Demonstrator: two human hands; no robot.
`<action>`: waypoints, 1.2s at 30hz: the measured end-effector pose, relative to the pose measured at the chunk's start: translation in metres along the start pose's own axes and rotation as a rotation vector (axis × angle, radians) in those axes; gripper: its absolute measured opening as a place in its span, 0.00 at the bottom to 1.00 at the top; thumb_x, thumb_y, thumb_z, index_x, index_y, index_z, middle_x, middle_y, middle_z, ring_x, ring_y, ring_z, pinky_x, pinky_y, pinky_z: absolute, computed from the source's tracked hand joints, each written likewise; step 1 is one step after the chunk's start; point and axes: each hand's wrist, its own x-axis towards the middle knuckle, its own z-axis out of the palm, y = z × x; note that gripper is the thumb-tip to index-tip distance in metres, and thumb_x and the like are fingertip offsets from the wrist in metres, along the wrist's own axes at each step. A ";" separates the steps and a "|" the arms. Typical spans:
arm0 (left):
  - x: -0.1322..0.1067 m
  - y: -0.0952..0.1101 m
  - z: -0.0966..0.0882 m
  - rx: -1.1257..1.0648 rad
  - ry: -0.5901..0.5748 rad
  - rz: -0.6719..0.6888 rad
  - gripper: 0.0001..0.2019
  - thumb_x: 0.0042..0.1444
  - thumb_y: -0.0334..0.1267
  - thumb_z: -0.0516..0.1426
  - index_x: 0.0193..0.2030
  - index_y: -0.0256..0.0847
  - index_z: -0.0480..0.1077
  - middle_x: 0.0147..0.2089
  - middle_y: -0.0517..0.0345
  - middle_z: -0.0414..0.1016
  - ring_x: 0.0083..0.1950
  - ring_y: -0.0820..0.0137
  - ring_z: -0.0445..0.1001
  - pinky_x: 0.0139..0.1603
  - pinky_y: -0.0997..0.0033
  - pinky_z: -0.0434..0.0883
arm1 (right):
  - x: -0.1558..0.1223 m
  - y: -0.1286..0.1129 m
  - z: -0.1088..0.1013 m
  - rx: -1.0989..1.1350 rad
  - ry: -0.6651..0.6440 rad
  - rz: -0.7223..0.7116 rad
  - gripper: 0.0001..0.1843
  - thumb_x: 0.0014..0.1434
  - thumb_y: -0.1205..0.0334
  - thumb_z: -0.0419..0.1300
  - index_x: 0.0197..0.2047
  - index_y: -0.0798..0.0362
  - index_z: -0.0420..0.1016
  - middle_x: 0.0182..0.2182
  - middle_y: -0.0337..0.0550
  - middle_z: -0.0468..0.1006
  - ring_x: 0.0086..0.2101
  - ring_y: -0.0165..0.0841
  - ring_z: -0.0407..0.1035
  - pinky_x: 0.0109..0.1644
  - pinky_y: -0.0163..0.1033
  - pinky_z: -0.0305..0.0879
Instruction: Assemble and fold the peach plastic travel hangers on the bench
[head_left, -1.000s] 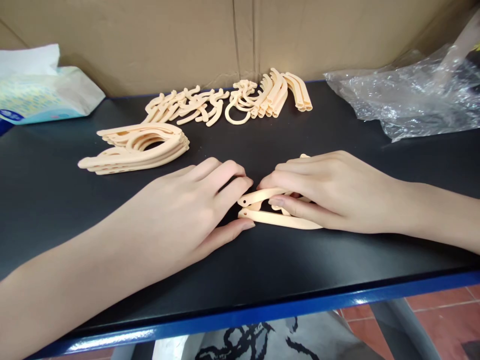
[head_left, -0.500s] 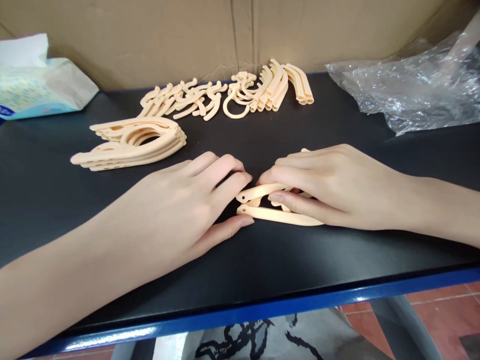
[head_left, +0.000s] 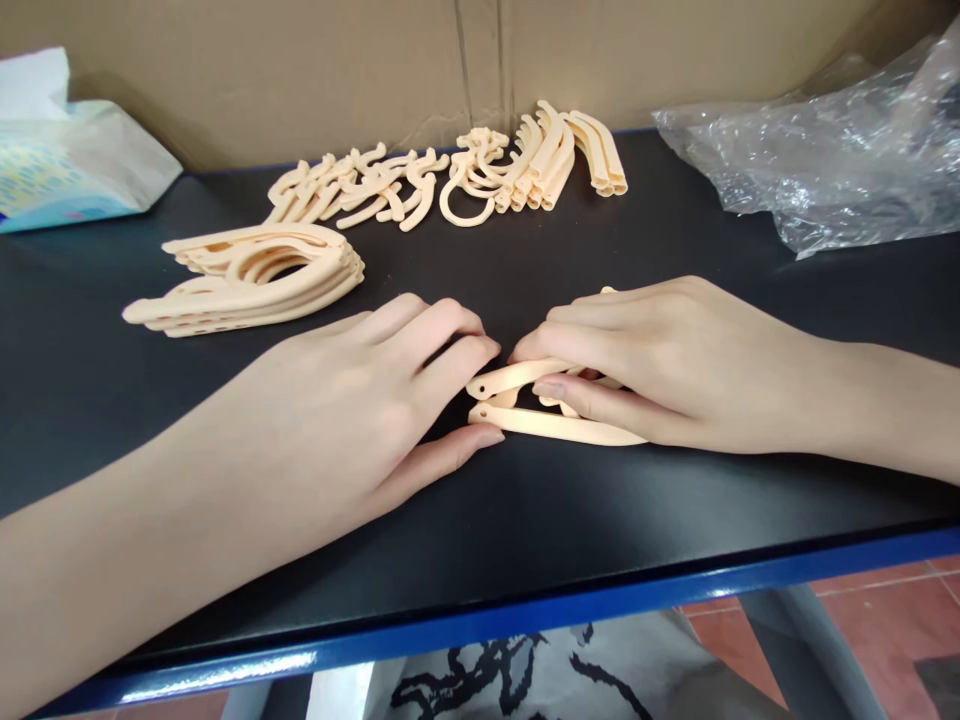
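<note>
A cream plastic folding hanger [head_left: 559, 424] lies low over the black table, its two arms coming close together at the left, each with a small hole at its end. My right hand [head_left: 660, 365] covers its right part, thumb between the arms and fingers closed over the far side. At the holed ends is my left hand [head_left: 397, 400], thumb against the near arm and fingertips curled at the far side. Much of the hanger is hidden under my right hand.
To the left lies a stack of cream hanger pieces [head_left: 315, 290]. Along the back are cream hooks [head_left: 465, 218] and curved tubular arms [head_left: 551, 165]. A tissue pack [head_left: 112, 160] sits back left, a clear plastic bag [head_left: 825, 170] back right. The table's blue edge [head_left: 480, 625] runs in front.
The view has shifted slightly, so everything sits a little higher and further left. Both hands keep almost the same grip on the hanger.
</note>
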 end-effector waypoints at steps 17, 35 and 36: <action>-0.001 0.000 0.002 -0.044 -0.003 -0.038 0.24 0.76 0.48 0.42 0.58 0.41 0.74 0.56 0.44 0.78 0.49 0.50 0.79 0.48 0.51 0.77 | 0.001 -0.001 -0.001 -0.014 -0.026 0.016 0.22 0.78 0.52 0.44 0.49 0.54 0.77 0.35 0.44 0.78 0.32 0.34 0.68 0.33 0.40 0.52; 0.000 -0.001 0.000 -0.018 -0.012 -0.018 0.25 0.76 0.48 0.41 0.57 0.38 0.74 0.56 0.41 0.77 0.48 0.48 0.78 0.43 0.49 0.76 | 0.000 0.001 -0.001 -0.017 -0.002 0.007 0.24 0.78 0.50 0.43 0.49 0.53 0.77 0.34 0.43 0.77 0.31 0.32 0.67 0.32 0.38 0.51; 0.000 -0.001 0.000 -0.017 -0.019 -0.015 0.25 0.76 0.49 0.42 0.57 0.37 0.74 0.56 0.41 0.77 0.48 0.48 0.78 0.43 0.49 0.75 | -0.001 0.001 -0.001 -0.019 -0.001 0.008 0.25 0.78 0.50 0.42 0.49 0.52 0.77 0.34 0.42 0.77 0.31 0.32 0.68 0.31 0.38 0.52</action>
